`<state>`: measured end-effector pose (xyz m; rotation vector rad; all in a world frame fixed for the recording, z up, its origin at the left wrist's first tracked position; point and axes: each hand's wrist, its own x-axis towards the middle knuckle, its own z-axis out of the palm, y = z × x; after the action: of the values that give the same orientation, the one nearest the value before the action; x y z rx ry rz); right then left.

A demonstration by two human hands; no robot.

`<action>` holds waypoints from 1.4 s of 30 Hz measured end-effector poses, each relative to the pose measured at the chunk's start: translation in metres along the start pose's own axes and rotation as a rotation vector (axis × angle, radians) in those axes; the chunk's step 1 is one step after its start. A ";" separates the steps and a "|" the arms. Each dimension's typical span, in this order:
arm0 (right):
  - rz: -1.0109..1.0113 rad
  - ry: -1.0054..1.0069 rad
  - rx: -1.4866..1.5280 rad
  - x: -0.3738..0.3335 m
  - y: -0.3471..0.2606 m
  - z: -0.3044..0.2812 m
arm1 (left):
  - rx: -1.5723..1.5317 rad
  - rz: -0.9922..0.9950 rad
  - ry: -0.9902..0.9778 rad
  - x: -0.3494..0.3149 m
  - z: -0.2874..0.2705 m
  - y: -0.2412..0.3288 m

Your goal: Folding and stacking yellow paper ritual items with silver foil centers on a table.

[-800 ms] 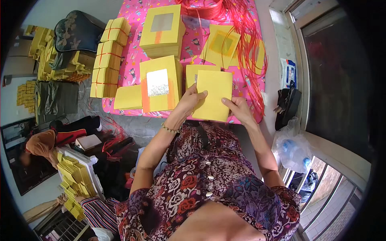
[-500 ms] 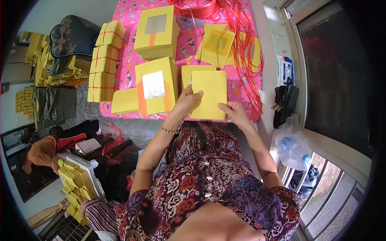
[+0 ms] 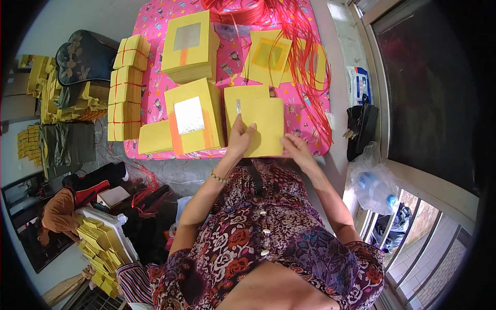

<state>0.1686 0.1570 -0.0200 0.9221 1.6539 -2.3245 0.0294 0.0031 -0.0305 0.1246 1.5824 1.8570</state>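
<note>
Yellow joss paper (image 3: 267,124), blank side up, is held over the near edge of the table. My left hand (image 3: 239,138) is closed on its left edge, the thumb resting on the face. At the right edge, my right hand (image 3: 298,151) is closed with its fingertips on the lower corner. How many sheets are held I cannot tell. Just behind lies another joss paper pile (image 3: 247,91), partly covered, with a strip of silver foil showing. To the left stands a thick joss paper stack (image 3: 175,103) with a silver square and orange strokes on top.
Another tall stack (image 3: 168,51) stands farther back. Bundles (image 3: 124,83) tied with red strips line the table's left side. Loose red plastic strips (image 3: 310,77) hang over joss papers at the right. The table has a pink patterned cover (image 3: 152,111). A window frame (image 3: 380,98) borders the right.
The held paper has shifted slightly lower, baring more of the pile behind and its foil strip. My left thumb points more upward. My right hand has slid lower along the edge.
</note>
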 end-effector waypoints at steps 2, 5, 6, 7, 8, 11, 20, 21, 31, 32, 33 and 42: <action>-0.117 0.106 0.130 0.008 0.000 -0.005 | 0.082 -0.072 -0.142 -0.005 0.002 -0.007; -0.172 0.168 0.013 0.024 0.006 -0.022 | 0.099 -0.206 -0.116 -0.017 0.019 -0.006; -0.145 0.177 0.032 0.024 0.005 -0.022 | 0.067 -0.180 -0.125 -0.016 0.020 -0.010; -0.144 0.174 0.032 0.023 0.005 -0.021 | 0.067 -0.180 -0.122 -0.016 0.022 -0.013; -0.125 0.189 0.033 0.022 0.006 -0.021 | 0.046 -0.172 -0.110 -0.016 0.024 -0.016; -0.134 0.197 0.020 0.018 0.015 -0.021 | 0.030 -0.156 -0.100 -0.014 0.031 -0.021; -0.285 0.416 -0.210 0.090 0.085 -0.118 | 0.658 0.211 0.129 -0.007 -0.022 -0.063; -0.305 0.475 -0.267 0.100 0.101 -0.136 | 0.787 0.223 0.172 -0.006 -0.019 -0.050; -0.664 0.814 -1.056 0.085 0.058 -0.074 | 0.886 0.142 0.334 0.011 -0.038 -0.064; -0.510 0.642 -0.694 0.089 0.069 -0.065 | 0.940 0.138 0.339 0.012 -0.036 -0.063; -0.415 0.513 -0.547 0.093 0.080 -0.057 | 0.939 0.141 0.324 0.013 -0.032 -0.062; -0.016 0.230 -0.404 0.125 0.096 0.005 | 0.750 -0.030 0.327 0.015 -0.041 -0.076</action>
<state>0.1098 0.1437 -0.1658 1.1122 2.1187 -1.8381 0.0311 -0.0215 -0.1150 0.1293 2.4298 1.2118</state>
